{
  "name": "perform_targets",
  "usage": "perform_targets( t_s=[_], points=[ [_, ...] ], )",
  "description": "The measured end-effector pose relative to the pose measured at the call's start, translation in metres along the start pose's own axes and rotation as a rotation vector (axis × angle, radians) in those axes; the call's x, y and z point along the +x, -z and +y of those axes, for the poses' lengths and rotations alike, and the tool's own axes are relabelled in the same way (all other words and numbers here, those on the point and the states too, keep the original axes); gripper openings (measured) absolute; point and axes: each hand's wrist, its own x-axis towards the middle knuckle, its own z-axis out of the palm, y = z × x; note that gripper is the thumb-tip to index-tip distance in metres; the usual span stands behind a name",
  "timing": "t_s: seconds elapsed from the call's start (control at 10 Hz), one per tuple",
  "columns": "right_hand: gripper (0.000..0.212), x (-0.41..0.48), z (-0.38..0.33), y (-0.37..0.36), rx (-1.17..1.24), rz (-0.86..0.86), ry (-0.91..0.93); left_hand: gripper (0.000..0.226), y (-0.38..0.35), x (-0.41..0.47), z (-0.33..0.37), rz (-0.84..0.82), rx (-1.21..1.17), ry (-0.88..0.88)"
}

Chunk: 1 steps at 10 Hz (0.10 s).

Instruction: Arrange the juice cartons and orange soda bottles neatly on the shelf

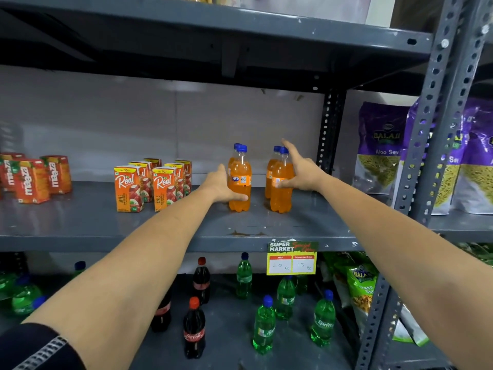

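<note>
On the grey middle shelf (pixel 80 225) stand two short rows of orange soda bottles with blue caps. My left hand (pixel 218 185) wraps around the front bottle of the left row (pixel 240 182), thumb across its lower part. My right hand (pixel 301 172) presses flat against the right side of the front bottle of the right row (pixel 280 193), fingers spread, index finger pointing up. Left of the bottles, two rows of orange Real apple juice cartons (pixel 128 189) stand upright. Several red Maaza cartons (pixel 32 180) stand at the far left.
Purple snack bags (pixel 378 148) fill the neighbouring bay behind a perforated steel post (pixel 437 108). A yellow price tag (pixel 292 259) hangs from the shelf edge. Below stand cola bottles (pixel 194 329), green Sprite bottles (pixel 264 327) and green snack bags (pixel 362 287).
</note>
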Motion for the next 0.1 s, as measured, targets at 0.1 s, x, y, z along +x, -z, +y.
perform_targets(
  t_s=[0.1],
  points=[
    [0.124, -0.0062, -0.0028, 0.0028, -0.056, 0.046, -0.021, 0.105, 0.0153, -0.0066, 0.0008, 0.040, 0.080, 0.023]
  ],
)
